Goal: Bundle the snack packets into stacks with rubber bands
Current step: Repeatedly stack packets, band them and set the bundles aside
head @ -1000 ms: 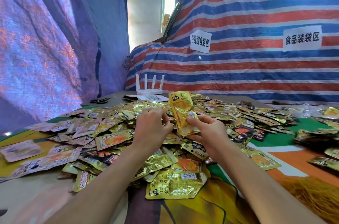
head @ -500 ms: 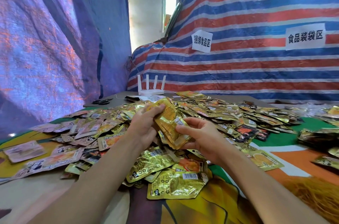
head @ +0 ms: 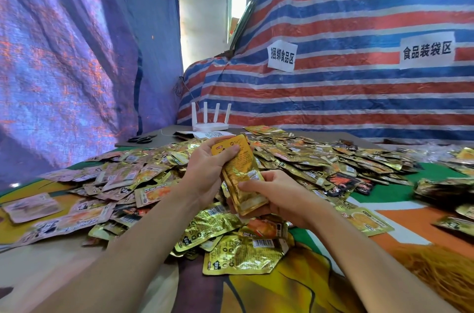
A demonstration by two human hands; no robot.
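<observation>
Left hand: fingers curled round the upper end of a thin stack of gold snack packets, thumb laid across the front face near the top edge. A firm grasp.

Right hand: thumb pressed on the front face low down, the other fingers curled under the bottom edge. Also grasping. How many packets the stack holds I cannot tell.

The stack is tilted, top end towards 12 o'clock. It sits near frame centre, lifted above the pile of loose packets.

The pile runs from 9 o'clock through centre to 2 o'clock on the printed table cloth. Pinkish packets lie at 9 o'clock, gold and a few black ones towards 2. One large gold packet lies flat just below the hands, at 6 o'clock.

Open room: bare cloth between the forearms at 6 o'clock, and green and orange cloth at 3 to 4 o'clock. A heap of thin orange-brown strands lies at 4 to 5 o'clock; whether these are the rubber bands I cannot tell.

Far table edge at 12 o'clock: white router with four antennas. Black scissors lie at 10 to 11 o'clock. Striped tarp stands behind, blue tarp at 9 to 11 o'clock.
</observation>
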